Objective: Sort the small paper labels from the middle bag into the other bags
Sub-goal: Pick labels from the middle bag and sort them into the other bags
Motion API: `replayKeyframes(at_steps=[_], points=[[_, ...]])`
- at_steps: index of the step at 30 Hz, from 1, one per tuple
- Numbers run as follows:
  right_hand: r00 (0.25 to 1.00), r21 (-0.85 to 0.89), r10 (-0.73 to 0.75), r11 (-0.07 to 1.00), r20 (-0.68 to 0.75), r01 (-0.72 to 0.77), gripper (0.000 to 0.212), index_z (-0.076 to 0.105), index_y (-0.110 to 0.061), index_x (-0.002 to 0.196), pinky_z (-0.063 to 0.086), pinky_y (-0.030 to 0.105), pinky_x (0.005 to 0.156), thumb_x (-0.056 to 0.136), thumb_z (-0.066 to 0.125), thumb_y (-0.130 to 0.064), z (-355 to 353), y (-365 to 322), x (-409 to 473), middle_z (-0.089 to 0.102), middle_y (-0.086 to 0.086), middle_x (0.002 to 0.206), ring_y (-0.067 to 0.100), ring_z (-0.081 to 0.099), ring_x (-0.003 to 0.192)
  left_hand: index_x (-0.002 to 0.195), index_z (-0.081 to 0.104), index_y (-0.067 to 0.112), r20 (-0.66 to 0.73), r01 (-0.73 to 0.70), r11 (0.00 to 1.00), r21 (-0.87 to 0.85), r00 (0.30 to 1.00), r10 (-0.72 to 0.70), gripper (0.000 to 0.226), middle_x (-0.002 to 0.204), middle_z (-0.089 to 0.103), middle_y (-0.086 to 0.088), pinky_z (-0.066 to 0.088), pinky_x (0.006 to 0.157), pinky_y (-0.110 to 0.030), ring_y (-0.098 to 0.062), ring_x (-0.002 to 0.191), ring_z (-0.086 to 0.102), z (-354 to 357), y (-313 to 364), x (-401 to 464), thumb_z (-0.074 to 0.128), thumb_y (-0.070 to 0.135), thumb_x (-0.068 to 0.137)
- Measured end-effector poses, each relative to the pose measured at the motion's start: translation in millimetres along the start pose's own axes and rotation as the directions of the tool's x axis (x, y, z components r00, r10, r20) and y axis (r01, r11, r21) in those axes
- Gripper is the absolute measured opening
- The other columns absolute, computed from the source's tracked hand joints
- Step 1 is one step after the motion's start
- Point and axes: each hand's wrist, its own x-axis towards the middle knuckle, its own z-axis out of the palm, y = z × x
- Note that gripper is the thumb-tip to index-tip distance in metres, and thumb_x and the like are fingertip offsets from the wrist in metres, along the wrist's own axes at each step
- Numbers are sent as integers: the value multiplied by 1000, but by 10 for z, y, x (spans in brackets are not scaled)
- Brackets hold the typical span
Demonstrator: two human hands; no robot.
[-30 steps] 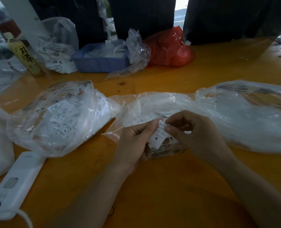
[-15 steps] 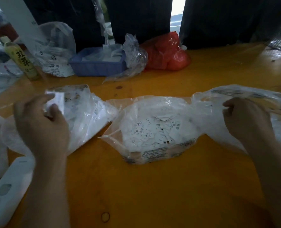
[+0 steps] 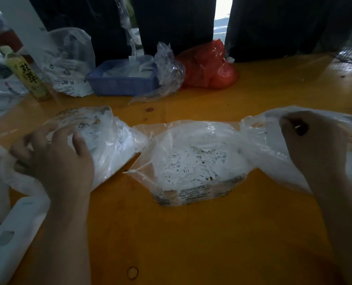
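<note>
Fingers (image 3: 47,138) of the left hand (image 3: 55,161) lie spread and relaxed on top of the left bag (image 3: 113,145), pressing its clear plastic; they hold nothing that shows. On the other side, the right hand (image 3: 313,149) is curled at the upper edge of the right bag (image 3: 261,149), its fingers (image 3: 288,124) bent around the plastic there and gripping it; whether a label sits between them cannot be told.

Between the two hands stands the middle bag (image 3: 191,194), its mouth open upward, touching both neighbours at its sides. Inside it lies a heap of small paper labels (image 3: 193,167), white with black print, some marked S and M. More white labels show through the left bag.

All three bags rest on the orange wooden bench (image 3: 191,233). At the near left edge lies a white flat device (image 3: 12,241). Along the far side stand a yellow-green bottle (image 3: 27,77), a crumpled clear bag (image 3: 68,64) with printing, a blue tray (image 3: 123,81) holding white scraps, and a red plastic bag (image 3: 208,66) just beside it.
</note>
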Motion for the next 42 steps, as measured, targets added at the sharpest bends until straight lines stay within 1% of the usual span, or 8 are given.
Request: replayKeyframes(at_steps=[6, 11, 15, 20, 25, 30, 35, 42], points=[[935, 652, 15, 713, 353, -258, 15, 73, -20, 103, 55, 17, 64, 91, 70, -28, 13, -451, -298, 75, -5, 88, 9, 68, 72, 119, 71, 18, 3, -327, 778, -537, 921, 389, 22, 121, 68, -1, 41, 97, -27, -16, 117, 58, 11, 705, -533, 61, 31, 105], [808, 672, -102, 621, 581, -404, 24, 72, -19, 98, 55, 21, 60, 82, 69, -35, 145, -729, -584, 77, 0, 85, 11, 67, 66, 124, 61, 49, 556, 183, 623, -760, 680, 478, 40, 115, 70, 23, 55, 79, -10, 5, 105, 66, 37, 968, -943, 58, 73, 93], [802, 674, -116, 619, 585, -402, 26, 71, -16, 98, 60, 32, 64, 83, 69, -37, 186, -819, -692, 73, -1, 78, 14, 69, 68, 116, 73, 43, 623, 354, 542, -762, 626, 469, 37, 108, 79, 19, 60, 81, -19, -1, 101, 75, 87, 977, -1059, 66, 62, 86], [785, 578, -108, 739, 610, -347, 6, 70, -30, 93, 60, 54, 61, 92, 69, -36, 256, -806, -716, 64, -8, 70, 25, 62, 65, 103, 83, 31, 645, 491, 440, -752, 687, 336, 15, 100, 82, 9, 61, 67, -22, -7, 96, 77, 125, 988, -1085, 71, 36, 97], [880, 312, -107, 949, 462, -49, 6, 62, -42, 99, 48, 14, 60, 96, 63, -36, 346, -631, -604, 63, -23, 88, 1, 59, 71, 100, 80, 22, 716, 669, 254, -698, 660, 228, 13, 108, 82, -1, 58, 60, -19, -18, 99, 79, 161, 972, -1026, 69, 15, 100], [762, -71, -76, 985, 643, 158, 56, 56, -27, 136, 45, 27, 80, 91, 64, -58, 418, -520, -582, 51, -6, 130, 14, 58, 97, 115, 73, 8, 753, 771, 13, -637, 618, 229, 29, 109, 80, -17, 62, 75, -20, -30, 102, 79, 184, 972, -1011, 74, 9, 86], [809, -68, -129, 977, 574, 204, 29, 72, -23, 115, 40, 24, 70, 98, 61, -44, 411, -549, -597, 53, -7, 110, 13, 56, 83, 105, 79, 9, 753, 775, -21, -632, 620, 220, 19, 109, 79, -20, 64, 80, -24, -35, 102, 79, 219, 958, -1017, 75, 17, 88], [747, -135, -79, 966, 660, 221, 44, 63, -23, 125, 52, 31, 78, 93, 64, -55, 384, -627, -620, 52, -3, 118, 16, 58, 89, 104, 83, 13, 731, 733, 102, -673, 637, 245, 24, 111, 81, -9, 64, 77, -26, -23, 109, 77, 258, 957, -1054, 71, 28, 89]])
